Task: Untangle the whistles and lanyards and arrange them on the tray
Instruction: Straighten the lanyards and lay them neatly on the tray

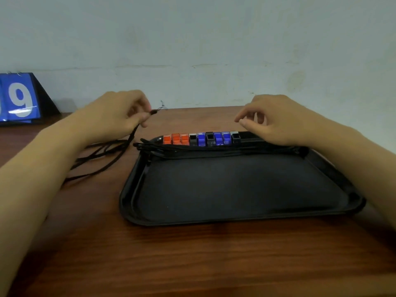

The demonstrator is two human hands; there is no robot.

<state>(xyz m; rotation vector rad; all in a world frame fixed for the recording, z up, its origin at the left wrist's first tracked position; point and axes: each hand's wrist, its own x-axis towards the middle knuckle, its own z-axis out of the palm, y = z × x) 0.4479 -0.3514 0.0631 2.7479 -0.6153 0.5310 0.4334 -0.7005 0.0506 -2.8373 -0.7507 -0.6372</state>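
A black tray lies on the wooden table. Along its far edge stands a row of several whistles, orange, black and blue, side by side. Their black lanyards lie bundled across the tray just in front of the row. My left hand is raised left of the tray, pinching the end of a loose black lanyard whose cords trail down onto the table. My right hand hovers over the right end of the whistle row, fingers curled and apart, holding nothing.
A blue flip scoreboard showing a white 9 stands at the far left of the table against a pale wall. The brown wooden table stretches toward me in front of the tray.
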